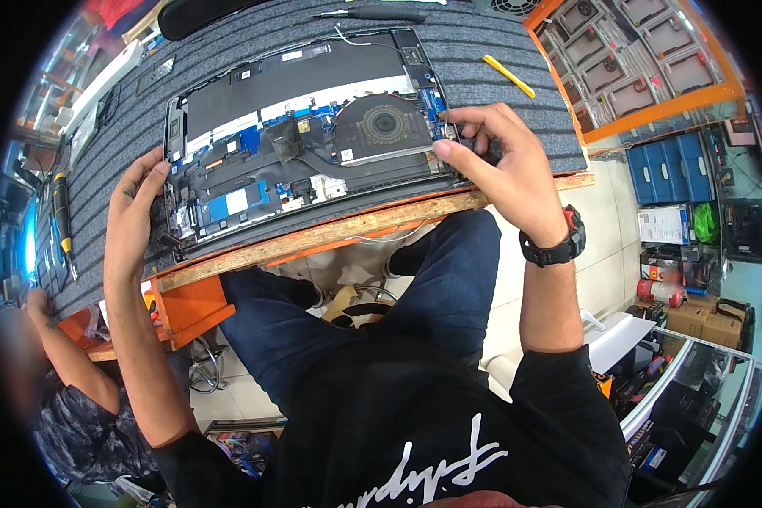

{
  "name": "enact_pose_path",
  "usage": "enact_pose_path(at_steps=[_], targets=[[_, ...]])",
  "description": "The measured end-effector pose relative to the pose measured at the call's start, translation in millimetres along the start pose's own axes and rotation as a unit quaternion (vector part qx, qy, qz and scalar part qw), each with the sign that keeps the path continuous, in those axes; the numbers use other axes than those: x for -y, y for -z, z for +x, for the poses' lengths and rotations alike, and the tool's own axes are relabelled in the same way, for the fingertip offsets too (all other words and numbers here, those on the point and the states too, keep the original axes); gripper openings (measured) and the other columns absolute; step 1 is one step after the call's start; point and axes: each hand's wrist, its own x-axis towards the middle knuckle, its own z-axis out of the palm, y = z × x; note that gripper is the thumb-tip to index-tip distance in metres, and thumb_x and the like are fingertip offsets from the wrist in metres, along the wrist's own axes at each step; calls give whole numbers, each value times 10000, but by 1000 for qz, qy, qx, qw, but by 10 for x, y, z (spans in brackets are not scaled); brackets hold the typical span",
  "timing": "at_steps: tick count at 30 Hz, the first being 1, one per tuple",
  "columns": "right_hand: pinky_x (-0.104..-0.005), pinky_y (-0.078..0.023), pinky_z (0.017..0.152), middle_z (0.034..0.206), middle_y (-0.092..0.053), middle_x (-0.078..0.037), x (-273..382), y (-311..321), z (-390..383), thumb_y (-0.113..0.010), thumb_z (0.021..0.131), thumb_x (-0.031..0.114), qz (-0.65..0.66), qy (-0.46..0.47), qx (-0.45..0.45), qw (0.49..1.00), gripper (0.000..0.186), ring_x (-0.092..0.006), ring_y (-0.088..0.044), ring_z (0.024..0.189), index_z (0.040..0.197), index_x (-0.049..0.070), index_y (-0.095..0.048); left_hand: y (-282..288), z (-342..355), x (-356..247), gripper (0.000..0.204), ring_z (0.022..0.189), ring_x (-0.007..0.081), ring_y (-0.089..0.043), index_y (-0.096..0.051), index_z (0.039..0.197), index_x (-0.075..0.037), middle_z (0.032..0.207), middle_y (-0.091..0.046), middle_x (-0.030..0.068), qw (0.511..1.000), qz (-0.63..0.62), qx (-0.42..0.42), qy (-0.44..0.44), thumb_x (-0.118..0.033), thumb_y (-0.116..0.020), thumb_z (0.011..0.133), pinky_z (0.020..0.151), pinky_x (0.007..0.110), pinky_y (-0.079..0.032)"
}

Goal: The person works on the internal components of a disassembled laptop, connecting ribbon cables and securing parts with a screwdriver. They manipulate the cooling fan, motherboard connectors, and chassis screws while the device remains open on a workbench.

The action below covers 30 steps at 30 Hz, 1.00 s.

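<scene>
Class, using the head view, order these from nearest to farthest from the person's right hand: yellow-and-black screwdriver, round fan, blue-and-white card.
From the right hand:
1. Round fan: just to its left.
2. Blue-and-white card: farther left, lower in the picture.
3. Yellow-and-black screwdriver: far left, on the striped mat.

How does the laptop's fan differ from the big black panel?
The fan has a rounded outline; the black panel is broad and roughly rectangular. The fan is smaller than the panel. The fan lies nearer the person, the panel farther off. Both are dark parts inside the laptop.
</scene>
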Motion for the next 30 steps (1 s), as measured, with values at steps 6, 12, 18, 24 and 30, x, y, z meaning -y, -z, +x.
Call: enact_pose_path(at_steps=[6, 12, 18, 24, 30], targets=[[-296, -482, 751, 983, -643, -32, -53, -76, -5, -837, 914, 177, 109, 1, -36, 993, 229, -118, -525, 830, 1057, 20, -751, -15, -29, -175, 535, 966, 106, -503, -650, 1426, 54, 1058, -653, 15, 999, 48, 2, 8, -328, -668, 1052, 929, 246, -411], [-290, -505, 809, 1072, -729, -67, -78, 148, -319, -796, 941, 74, 204, 63, 48, 976, 108, -134, -641, 913, 1033, 39, -752, -43, 87, -146, 589, 992, 121, -552, -628, 1411, 111, 1089, -679, 53, 999, 47, -8, -4, -344, -680, 1042, 955, 255, -429], [-367, -570, 854, 1097, -743, -108, 84, 331, -360, -693, 900, -43, 32, 189, 157, 969, 233, -251, -713, 965, 1106, 35, -769, -152, 255, -58, 573, 1112, 172, -654, -620, 1393, 134, 1204, -731, 153, 999, 15, -36, -12, -316, -678, 1043, 1023, 288, -471], [-330, -550, 862, 1048, -757, -103, 102, 269, -146, -618, 955, -10, 70, 151, 119, 979, 241, -203, -708, 930, 1151, 10, -758, -177, 407, 116, 531, 1172, 277, -673, -679, 1350, 73, 1273, -702, 226, 989, 92, -102, -54, -357, -665, 1040, 1055, 357, -483], [-362, -539, 887, 1036, -754, -169, -347, 41, 586, -618, 1066, 270, -33, 33, -38, 998, 355, -260, -702, 967, 1209, -20, -765, -262, 501, 271, 487, 1182, 308, -666, -706, 1336, 41, 1273, -647, 223, 985, 81, -128, -83, -334, -672, 1027, 1059, 374, -493]])
